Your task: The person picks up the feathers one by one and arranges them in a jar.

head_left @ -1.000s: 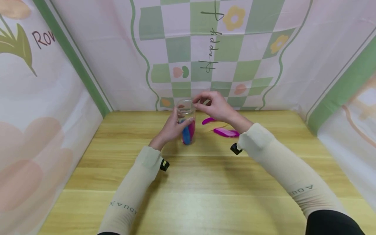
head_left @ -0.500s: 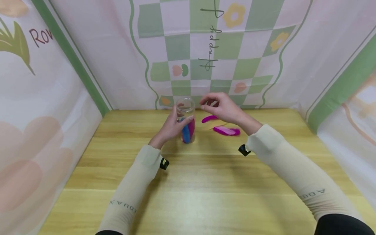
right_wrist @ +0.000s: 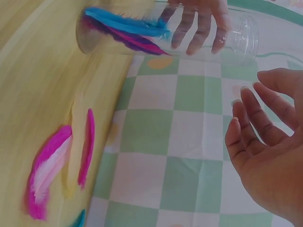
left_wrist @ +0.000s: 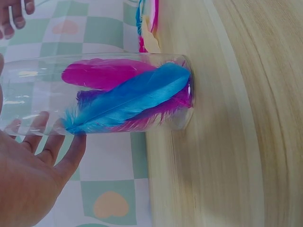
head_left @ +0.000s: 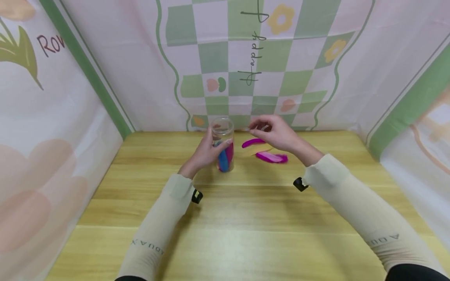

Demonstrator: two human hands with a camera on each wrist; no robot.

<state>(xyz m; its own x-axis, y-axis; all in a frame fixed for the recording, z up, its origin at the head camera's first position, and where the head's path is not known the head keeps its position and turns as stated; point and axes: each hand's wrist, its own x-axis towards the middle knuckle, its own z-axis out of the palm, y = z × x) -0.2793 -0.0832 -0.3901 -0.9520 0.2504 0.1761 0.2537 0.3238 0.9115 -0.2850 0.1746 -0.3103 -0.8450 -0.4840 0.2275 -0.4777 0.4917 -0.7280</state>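
Note:
A clear glass jar (head_left: 223, 132) stands upright on the table with its mouth uncovered. My left hand (head_left: 203, 154) grips it from the left, thumb across the front and fingers behind. Inside, low down, lie a blue feather (left_wrist: 130, 99), a magenta feather (left_wrist: 104, 72) and some purple ones. To the right of the jar my right hand (head_left: 277, 133) hovers, fingers loosely bent and nothing in them. Below it on the table are a narrow magenta feather (right_wrist: 86, 151), a pale yellow feather (right_wrist: 73, 149) and a pink-and-magenta feather (right_wrist: 45, 175).
At the lower edge of the right wrist view the tip of a teal feather (right_wrist: 79, 219) shows. Behind the wooden table (head_left: 225, 218) hangs a green-and-white checked cloth (head_left: 240, 58), close to the jar. More printed cloth walls in both sides.
My right hand has drawn away from the jar's mouth, moving right over the loose feathers. The left hand and the jar have stayed where they were.

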